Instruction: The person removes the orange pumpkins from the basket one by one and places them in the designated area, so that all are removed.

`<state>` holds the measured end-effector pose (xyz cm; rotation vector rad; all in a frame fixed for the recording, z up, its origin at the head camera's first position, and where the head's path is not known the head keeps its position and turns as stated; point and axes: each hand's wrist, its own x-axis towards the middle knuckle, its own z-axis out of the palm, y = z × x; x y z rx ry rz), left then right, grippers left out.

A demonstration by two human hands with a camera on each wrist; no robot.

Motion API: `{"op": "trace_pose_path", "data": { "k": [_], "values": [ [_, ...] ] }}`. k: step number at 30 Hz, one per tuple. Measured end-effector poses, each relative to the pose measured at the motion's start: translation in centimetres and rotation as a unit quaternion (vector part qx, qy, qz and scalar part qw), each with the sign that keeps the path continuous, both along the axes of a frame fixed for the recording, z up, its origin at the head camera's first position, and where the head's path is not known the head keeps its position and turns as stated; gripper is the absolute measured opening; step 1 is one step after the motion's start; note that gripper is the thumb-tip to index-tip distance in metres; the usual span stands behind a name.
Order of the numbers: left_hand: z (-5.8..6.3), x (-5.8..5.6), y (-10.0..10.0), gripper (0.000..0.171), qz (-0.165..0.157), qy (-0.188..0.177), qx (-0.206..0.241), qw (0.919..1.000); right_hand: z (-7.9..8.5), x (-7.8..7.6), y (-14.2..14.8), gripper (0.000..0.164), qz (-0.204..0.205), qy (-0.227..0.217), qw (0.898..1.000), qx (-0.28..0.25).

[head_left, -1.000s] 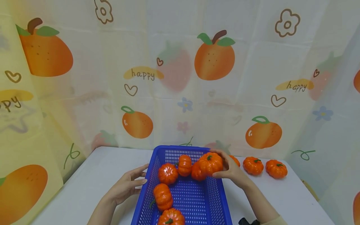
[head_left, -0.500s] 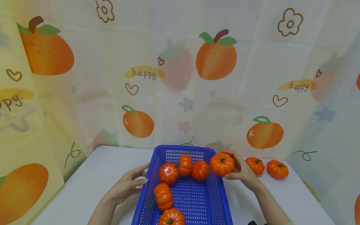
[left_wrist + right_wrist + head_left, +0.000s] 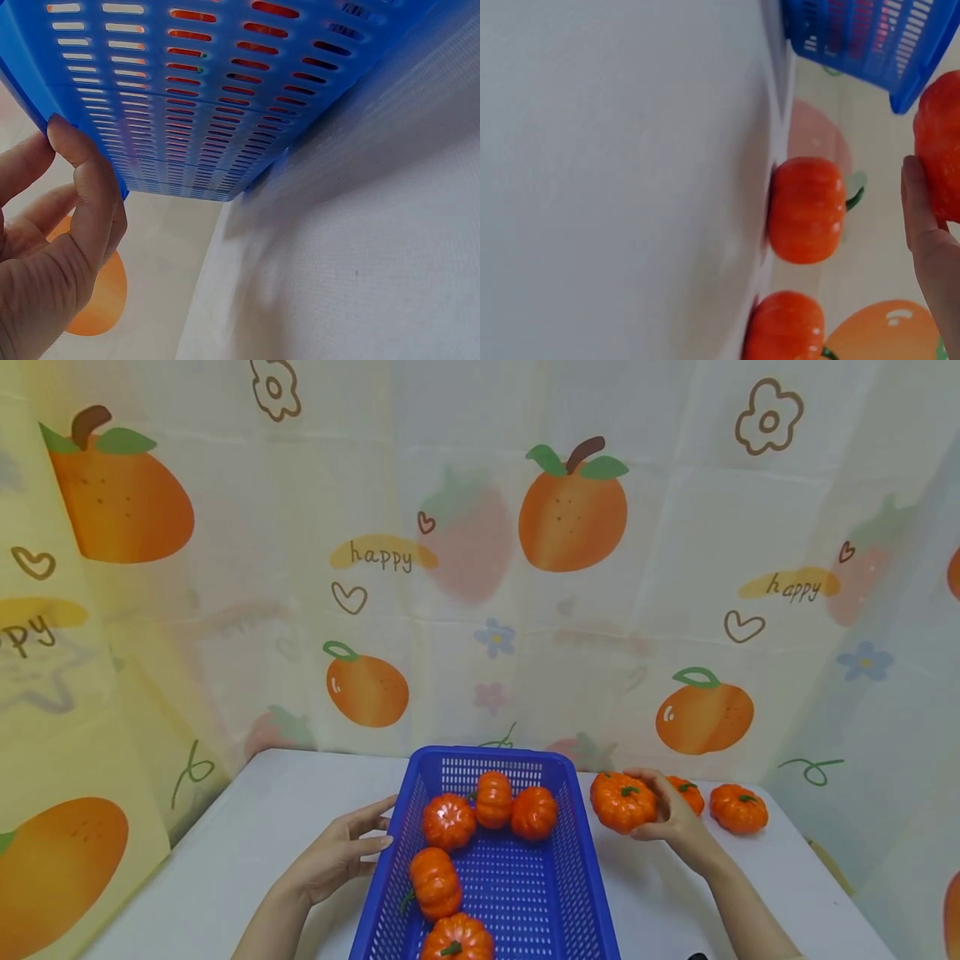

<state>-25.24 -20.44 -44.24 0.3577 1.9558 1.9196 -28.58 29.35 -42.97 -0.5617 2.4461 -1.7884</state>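
Note:
My right hand [image 3: 678, 818] holds a shiny orange toy pumpkin [image 3: 622, 802] with a green stem, just right of the blue basket. In the right wrist view this pumpkin [image 3: 941, 146] shows at the right edge, raised off the table, fingers along its side. The blue perforated basket [image 3: 588, 860] contains several similar pumpkins, including one in its far right corner [image 3: 534, 814]. My left hand [image 3: 341, 852] touches the basket's left side with fingers and thumb loosely extended. In the left wrist view its fingertips [image 3: 64, 131] are right at the basket's rim.
Two pumpkins, one partly behind my right hand [image 3: 686, 794] and another farther right [image 3: 738, 809], sit on the white table [image 3: 660, 902]. A stem peeks out behind the held pumpkin. A fruit-patterned curtain [image 3: 465, 677] hangs behind the table.
My right hand has carried the held pumpkin rightward, from over the basket's far right part to beyond its right rim. The left hand and the basket have stayed put.

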Motion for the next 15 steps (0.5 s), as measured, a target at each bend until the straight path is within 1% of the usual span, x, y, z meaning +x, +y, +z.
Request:
{"op": "trace_pose_path", "data": {
  "k": [3, 8, 15],
  "values": [
    [0.0, 0.0, 0.0, 0.071, 0.000, -0.002, 0.002, 1.0000, -0.5, -0.3, 0.9, 0.081, 0.004, -0.023, 1.000, 0.012],
    [0.1, 0.0, 0.1, 0.072, 0.007, -0.008, -0.005, 0.9999, -1.2, -0.4, 2.0, 0.081, 0.018, -0.042, 0.998, 0.054],
    [0.1, 0.1, 0.2, 0.072, 0.007, -0.004, -0.005, 1.0000, -2.0, -0.6, 2.9, 0.083, 0.046, -0.073, 0.993, 0.084]
  ]
}}
